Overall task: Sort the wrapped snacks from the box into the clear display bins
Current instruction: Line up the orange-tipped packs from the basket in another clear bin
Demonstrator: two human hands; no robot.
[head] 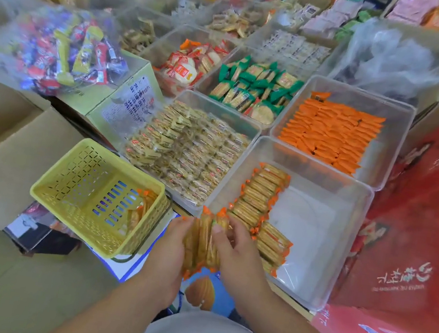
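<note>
— What are we finding at the hands?
— We are recording both hands gripping one bundle of cracker packs (203, 244). The left hand (170, 247) is cupping its left side with fingers curled round it. The right hand (241, 254) is clamping its right side, with the thumb lying across the top.
— Where are we placing that bundle?
— We are placing it at the near-left corner of the near clear bin (315, 236). It is sitting just beside the row of matching packs (260, 197) running along that bin's left wall.
— What are we noting around it?
— The yellow basket (82, 192) is standing just left of the hands, with a few similar packs (140, 207) lying in its right end. Beyond it, the pale-pack bin (187, 147) is touching the near bin. Farther off, the orange-packet bin (330, 131) and the green-pack bin (255, 86) are standing side by side. A red bag (416, 222) is crowding the near bin's right side, and a cardboard box (3, 150) is lying far left.
</note>
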